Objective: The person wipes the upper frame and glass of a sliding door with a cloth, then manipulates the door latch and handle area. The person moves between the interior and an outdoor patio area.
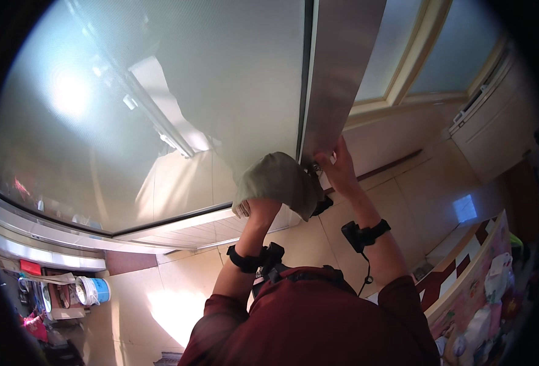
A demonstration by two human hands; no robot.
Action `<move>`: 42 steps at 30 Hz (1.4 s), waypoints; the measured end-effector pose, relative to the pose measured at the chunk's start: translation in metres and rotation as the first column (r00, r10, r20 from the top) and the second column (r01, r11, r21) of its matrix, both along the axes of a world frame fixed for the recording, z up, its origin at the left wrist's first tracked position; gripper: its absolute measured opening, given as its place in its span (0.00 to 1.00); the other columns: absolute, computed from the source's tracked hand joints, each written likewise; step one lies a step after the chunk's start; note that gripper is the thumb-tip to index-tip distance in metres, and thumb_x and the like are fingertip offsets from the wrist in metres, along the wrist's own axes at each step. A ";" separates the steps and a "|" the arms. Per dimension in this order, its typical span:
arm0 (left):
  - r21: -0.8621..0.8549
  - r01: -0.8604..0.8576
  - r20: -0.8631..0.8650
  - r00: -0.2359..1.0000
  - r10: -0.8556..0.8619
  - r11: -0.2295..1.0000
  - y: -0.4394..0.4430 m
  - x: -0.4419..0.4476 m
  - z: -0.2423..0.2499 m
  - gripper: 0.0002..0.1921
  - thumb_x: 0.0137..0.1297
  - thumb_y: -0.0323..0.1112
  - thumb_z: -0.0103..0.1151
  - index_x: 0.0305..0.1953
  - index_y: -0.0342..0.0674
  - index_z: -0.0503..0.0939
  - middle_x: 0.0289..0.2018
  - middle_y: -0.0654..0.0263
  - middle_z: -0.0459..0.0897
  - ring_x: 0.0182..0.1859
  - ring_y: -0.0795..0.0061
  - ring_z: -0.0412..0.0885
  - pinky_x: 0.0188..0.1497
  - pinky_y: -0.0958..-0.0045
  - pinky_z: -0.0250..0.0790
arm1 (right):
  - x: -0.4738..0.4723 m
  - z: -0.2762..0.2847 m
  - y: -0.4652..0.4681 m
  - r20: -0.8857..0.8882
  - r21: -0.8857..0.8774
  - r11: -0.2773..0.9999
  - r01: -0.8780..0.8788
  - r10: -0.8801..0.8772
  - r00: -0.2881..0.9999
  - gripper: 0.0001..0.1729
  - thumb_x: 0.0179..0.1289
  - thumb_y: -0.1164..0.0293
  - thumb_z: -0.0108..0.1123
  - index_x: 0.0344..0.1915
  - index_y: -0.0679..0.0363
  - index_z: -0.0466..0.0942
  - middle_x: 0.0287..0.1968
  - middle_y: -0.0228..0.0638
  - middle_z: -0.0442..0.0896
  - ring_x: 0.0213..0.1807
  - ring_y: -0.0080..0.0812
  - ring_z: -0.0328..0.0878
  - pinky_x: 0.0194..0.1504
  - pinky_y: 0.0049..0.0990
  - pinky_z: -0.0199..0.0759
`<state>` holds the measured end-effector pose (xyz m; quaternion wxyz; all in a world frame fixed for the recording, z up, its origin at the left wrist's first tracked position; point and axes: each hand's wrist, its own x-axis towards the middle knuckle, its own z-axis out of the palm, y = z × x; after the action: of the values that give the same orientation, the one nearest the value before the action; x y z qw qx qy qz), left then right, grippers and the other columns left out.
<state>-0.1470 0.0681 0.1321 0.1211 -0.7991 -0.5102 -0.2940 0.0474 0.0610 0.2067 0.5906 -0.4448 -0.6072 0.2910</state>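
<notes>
A large glass door pane (233, 91) in a white and metallic frame stands before me. My left hand (262, 210) is partly under a crumpled grey-green cloth (276, 178) and grips it against the lower part of the glass, near the frame's corner. The door's wide metallic edge (338, 68) rises just right of the cloth. My right hand (340, 169) touches the lower end of that edge, thumb and fingers apart. A metal piece, perhaps a lock or handle, shows partly between the hands; the cloth hides some of it. Both forearms wear black straps with small devices.
Frosted windows (452, 59) and a pale door (498, 123) stand at the right. A table with a patterned cover (461, 293) and bags is at lower right. At lower left, a white and blue bucket (93, 291) stands beside boxes on the tiled floor (137, 302).
</notes>
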 end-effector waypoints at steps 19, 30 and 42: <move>-0.271 0.011 0.026 1.000 -0.004 0.963 -0.018 0.022 0.119 0.08 0.59 0.36 0.59 0.36 0.39 0.80 0.34 0.58 0.83 0.39 0.63 0.83 0.39 0.67 0.73 | -0.001 -0.003 -0.003 -0.022 0.022 1.000 -0.015 0.016 1.000 0.30 0.63 0.54 0.65 0.56 0.58 0.66 0.48 0.32 0.78 0.52 0.29 0.75 0.57 0.35 0.64; -0.167 0.005 -0.065 0.998 -0.016 0.986 -0.017 0.032 0.132 0.07 0.54 0.38 0.58 0.27 0.43 0.81 0.25 0.60 0.83 0.31 0.61 0.84 0.31 0.63 0.74 | 0.001 -0.007 0.000 -0.016 0.017 1.000 -0.022 0.023 1.000 0.31 0.63 0.53 0.65 0.58 0.58 0.66 0.50 0.33 0.77 0.54 0.29 0.74 0.57 0.36 0.64; 0.104 0.127 0.086 0.987 -0.136 0.986 -0.022 0.029 0.127 0.05 0.53 0.35 0.57 0.25 0.43 0.77 0.23 0.61 0.79 0.27 0.63 0.81 0.28 0.66 0.70 | 0.000 -0.004 -0.002 -0.017 0.005 1.000 -0.015 0.015 1.000 0.30 0.63 0.54 0.65 0.57 0.58 0.67 0.49 0.34 0.78 0.53 0.29 0.75 0.57 0.35 0.65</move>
<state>-0.1180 0.0466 0.2590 0.1169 -0.8096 -0.4464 -0.3628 0.0475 0.0592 0.2031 0.5947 -0.4364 -0.6059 0.2978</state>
